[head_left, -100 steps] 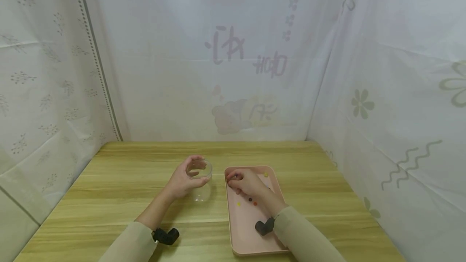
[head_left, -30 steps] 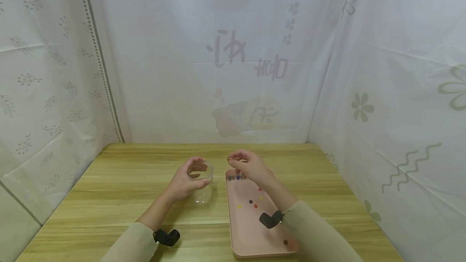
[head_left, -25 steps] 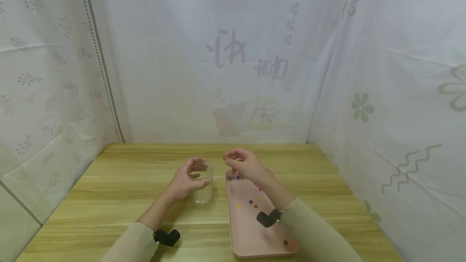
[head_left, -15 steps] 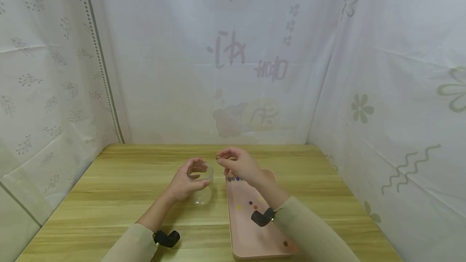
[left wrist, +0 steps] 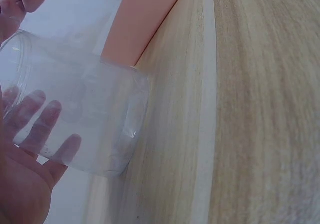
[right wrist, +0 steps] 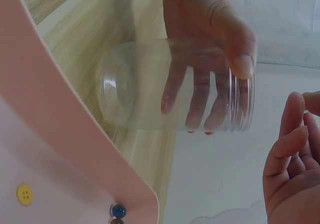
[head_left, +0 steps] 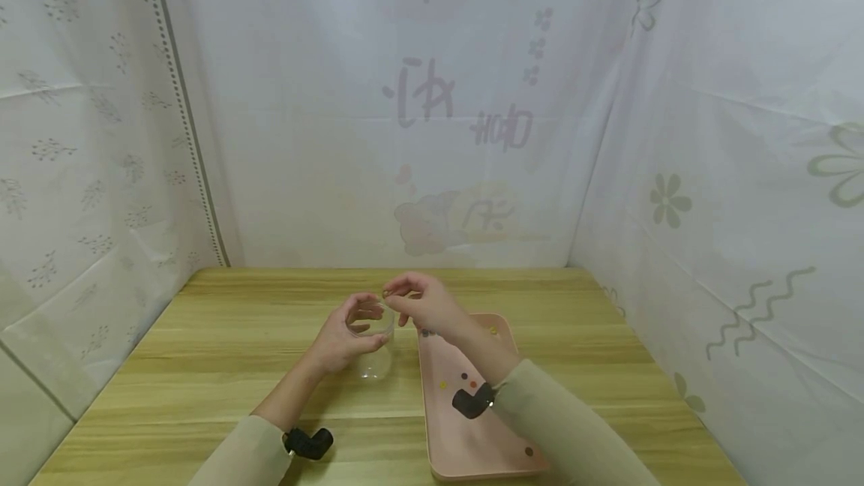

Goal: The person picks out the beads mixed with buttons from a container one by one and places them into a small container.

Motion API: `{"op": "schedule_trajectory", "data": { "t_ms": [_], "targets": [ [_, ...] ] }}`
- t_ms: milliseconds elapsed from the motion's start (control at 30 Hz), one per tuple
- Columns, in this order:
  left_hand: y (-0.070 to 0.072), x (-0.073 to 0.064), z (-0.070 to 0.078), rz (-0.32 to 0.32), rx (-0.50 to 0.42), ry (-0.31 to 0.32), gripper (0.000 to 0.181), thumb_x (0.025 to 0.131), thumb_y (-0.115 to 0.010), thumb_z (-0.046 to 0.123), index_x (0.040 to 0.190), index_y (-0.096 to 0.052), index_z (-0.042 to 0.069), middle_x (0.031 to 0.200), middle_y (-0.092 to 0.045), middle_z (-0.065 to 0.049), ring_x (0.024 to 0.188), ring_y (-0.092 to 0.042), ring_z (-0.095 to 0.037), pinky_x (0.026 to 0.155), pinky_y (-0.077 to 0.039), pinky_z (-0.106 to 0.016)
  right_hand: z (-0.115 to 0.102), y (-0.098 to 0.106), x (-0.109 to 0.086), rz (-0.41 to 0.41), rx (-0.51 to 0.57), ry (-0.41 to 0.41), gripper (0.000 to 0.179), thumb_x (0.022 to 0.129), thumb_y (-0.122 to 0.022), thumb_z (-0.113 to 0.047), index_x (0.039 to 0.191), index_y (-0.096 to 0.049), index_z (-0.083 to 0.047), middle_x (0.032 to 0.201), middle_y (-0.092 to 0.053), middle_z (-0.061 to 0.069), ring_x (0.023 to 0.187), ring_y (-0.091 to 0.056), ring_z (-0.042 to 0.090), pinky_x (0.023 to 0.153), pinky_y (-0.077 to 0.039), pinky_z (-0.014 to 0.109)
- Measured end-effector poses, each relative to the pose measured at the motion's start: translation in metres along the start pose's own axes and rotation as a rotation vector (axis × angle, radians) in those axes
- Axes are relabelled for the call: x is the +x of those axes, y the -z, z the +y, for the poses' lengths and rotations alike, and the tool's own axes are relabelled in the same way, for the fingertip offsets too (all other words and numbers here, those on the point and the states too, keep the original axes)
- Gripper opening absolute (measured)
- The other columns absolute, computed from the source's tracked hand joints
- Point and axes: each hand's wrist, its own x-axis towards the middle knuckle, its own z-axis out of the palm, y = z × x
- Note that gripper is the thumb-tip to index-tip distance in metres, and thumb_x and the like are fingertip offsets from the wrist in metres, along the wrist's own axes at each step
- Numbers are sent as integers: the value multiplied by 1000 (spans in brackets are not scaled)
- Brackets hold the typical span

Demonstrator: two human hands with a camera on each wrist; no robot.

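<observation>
A clear jar (head_left: pixel 373 360) with a threaded neck stands upright on the wooden table. My left hand (head_left: pixel 340 337) grips it near the top, fingers behind and thumb in front; the fingers show through the wall in the right wrist view. Right at the jar's rim, my right hand (head_left: pixel 424 307) pinches a small brownish round piece (head_left: pixel 385 294) between thumb and index finger. Those fingers mostly hide the piece, so I cannot tell its kind. Inside the jar (right wrist: pixel 150 84) nothing shows in the right wrist view.
To the jar's right lies a pink tray (head_left: pixel 448 441). Scattered in it are several buttons, among them a yellow four-hole button (right wrist: pixel 24 194) and a dark one (head_left: pixel 529 452). A blue marble (right wrist: pixel 118 210) sits in its far left corner. Printed white curtains (head_left: pixel 304 133) surround the table.
My right hand has moved from the tray's far end up and left to the jar's rim, pinching the small brownish piece. The left hand and the jar have stayed in place.
</observation>
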Motion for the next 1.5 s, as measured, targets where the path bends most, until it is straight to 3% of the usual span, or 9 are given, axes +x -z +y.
{"op": "schedule_trajectory", "data": {
  "t_ms": [333,633,933,1500],
  "targets": [
    [0,1,1,4,7,0,70,93,-86,17,152,-50,7,149,-65,-18,140,-61,-39,119,-49,-64,0,-8,2,-3,-12,-8,26,105,-73,-22,128,-73,-12,113,-73,5,71,-69,14,51,-42,21],
    [0,0,0,-13,-1,1,72,93,-86,18,153,-48,5,148,-64,-20,140,-60,-41,120,-47,-66,6,-12,3,-18,-16,1,30,105,-71,-20,131,-73,-6,111,-73,4,72,-70,12,54,-41,20],
    [-1,0,1,-9,13,-9,69,94,-85,18,152,-49,6,147,-65,-19,141,-59,-40,119,-49,-65,7,-16,0,-35,-54,20,25,106,-71,-19,128,-74,-9,112,-72,7,73,-70,16,73,-58,30],
    [0,-1,1,-5,24,-12,67,95,-84,16,152,-50,7,148,-65,-19,138,-63,-41,116,-53,-62,11,-19,-2,-72,-58,23,27,105,-73,-19,127,-73,-4,110,-73,6,78,-70,15,74,-62,31]
  ]
}}
